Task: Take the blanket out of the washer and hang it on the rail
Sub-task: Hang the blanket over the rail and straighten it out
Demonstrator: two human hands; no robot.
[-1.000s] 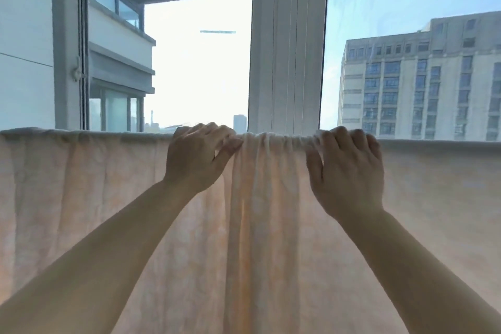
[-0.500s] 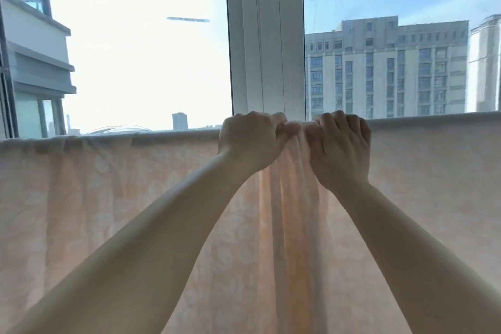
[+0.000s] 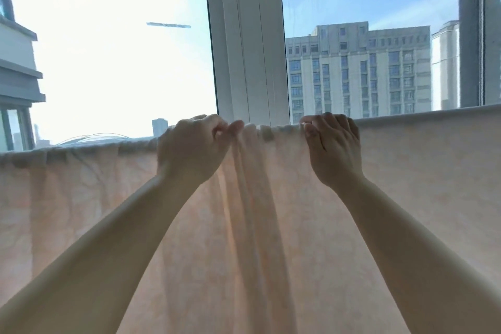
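Blanket (image 3: 406, 184) draped over the rail, hidden beneath its top fold. Left hand (image 3: 193, 150) and right hand (image 3: 334, 149) each pinch that fold; spreading step, next drawing the bunched middle apart.

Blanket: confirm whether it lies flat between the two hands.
No, the blanket bunches into folds between the left hand and right hand.

White window frame (image 3: 248, 43) up the middle — tall apartment block (image 3: 357, 70) beyond the glass.
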